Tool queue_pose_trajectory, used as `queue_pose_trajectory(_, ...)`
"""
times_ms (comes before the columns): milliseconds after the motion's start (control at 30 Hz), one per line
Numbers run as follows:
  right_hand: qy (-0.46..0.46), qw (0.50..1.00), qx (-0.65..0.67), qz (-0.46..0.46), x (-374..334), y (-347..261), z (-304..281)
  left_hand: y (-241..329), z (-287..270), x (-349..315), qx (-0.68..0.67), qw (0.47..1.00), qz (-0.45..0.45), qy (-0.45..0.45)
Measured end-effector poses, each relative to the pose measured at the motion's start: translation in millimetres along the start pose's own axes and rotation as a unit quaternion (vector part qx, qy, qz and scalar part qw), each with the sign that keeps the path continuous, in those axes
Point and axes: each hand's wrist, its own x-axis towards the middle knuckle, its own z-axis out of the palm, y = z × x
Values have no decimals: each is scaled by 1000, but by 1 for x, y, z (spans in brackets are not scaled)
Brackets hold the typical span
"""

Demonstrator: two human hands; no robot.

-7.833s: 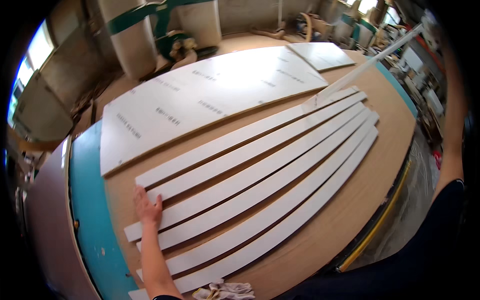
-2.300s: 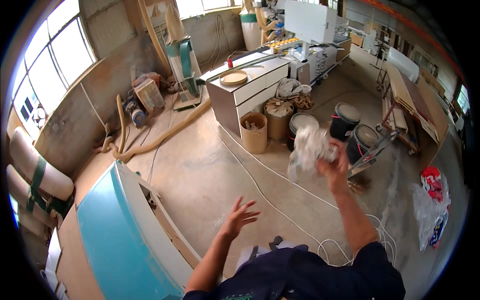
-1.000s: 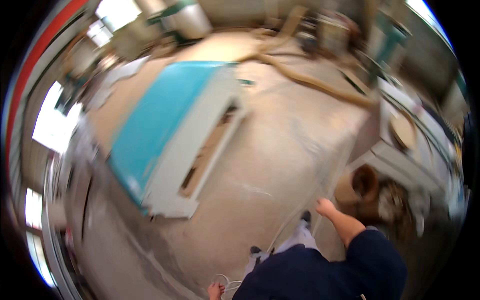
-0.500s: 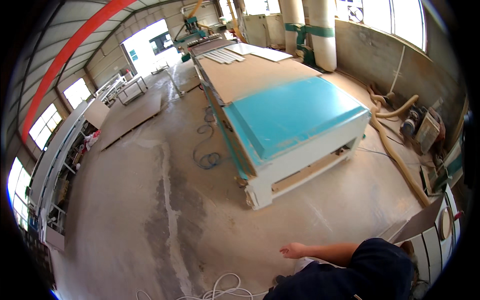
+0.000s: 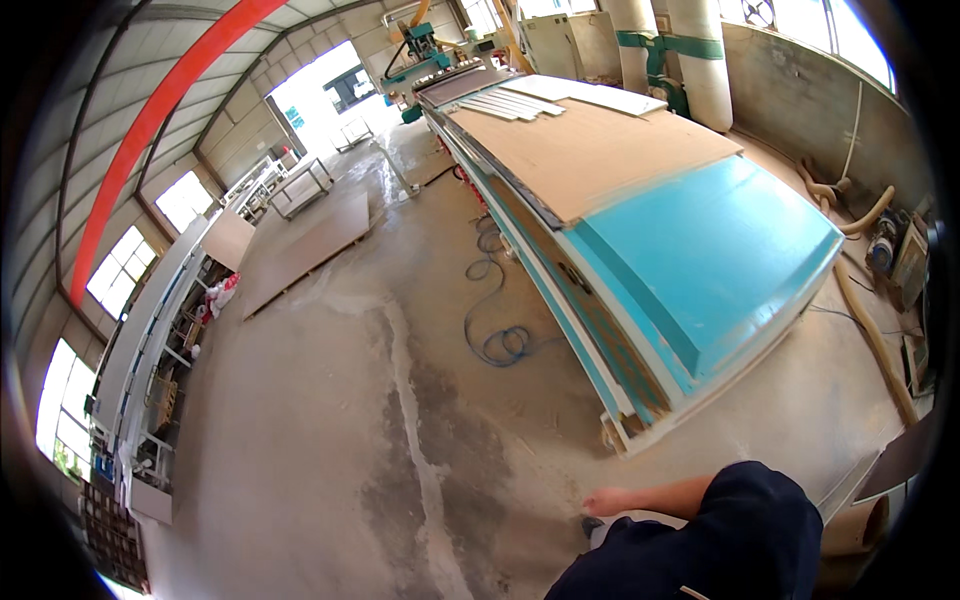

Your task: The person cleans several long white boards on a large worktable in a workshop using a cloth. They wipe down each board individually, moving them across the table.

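My right hand (image 5: 608, 501) hangs low at the front of my body, its bare forearm coming out of a dark navy sleeve (image 5: 755, 500). Nothing shows in it; the fingers look loose and slightly bent. Part of my shoe (image 5: 591, 524) peeks out just below the hand. Nearest to the hand is the end of a long machine table with a turquoise sloped cover (image 5: 720, 260), apart from the hand. A large brown board (image 5: 600, 150) lies behind the cover, with white strips (image 5: 510, 104) and white panels (image 5: 610, 95) on it. My left hand is out of view.
A blue hose (image 5: 505, 345) lies coiled on the floor left of the machine. Farther left are a low flat board (image 5: 310, 252) and a long conveyor bench (image 5: 150, 340) along the windows. A thick tan duct hose (image 5: 870, 335) runs on the right. Dust-collector bags (image 5: 700, 70) stand at the back.
My view has shifted left, so the machine sits farther right and shows more of its long side. The white hose on the floor has left the picture. My right hand still holds nothing visible.
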Motion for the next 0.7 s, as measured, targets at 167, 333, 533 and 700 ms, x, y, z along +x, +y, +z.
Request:
queue_pose_trajectory(167, 69, 993, 3, -91, 139, -95, -142, 86, -75, 140, -40, 999, -12, 0)
queue_pose_trajectory(333, 188, 971, 66, -131, 248, -148, -257, 123, -153, 299, -41, 999, 10, -10)
queue_pose_trajectory(533, 46, 998, -48, -11, 327, -108, -315, 144, -274, 500, -1, 1000, 6, -10)
queue_pose_trajectory(700, 141, 979, 111, 96, 356, -87, -380, 151, -381, 691, 42, 995, 74, 52)
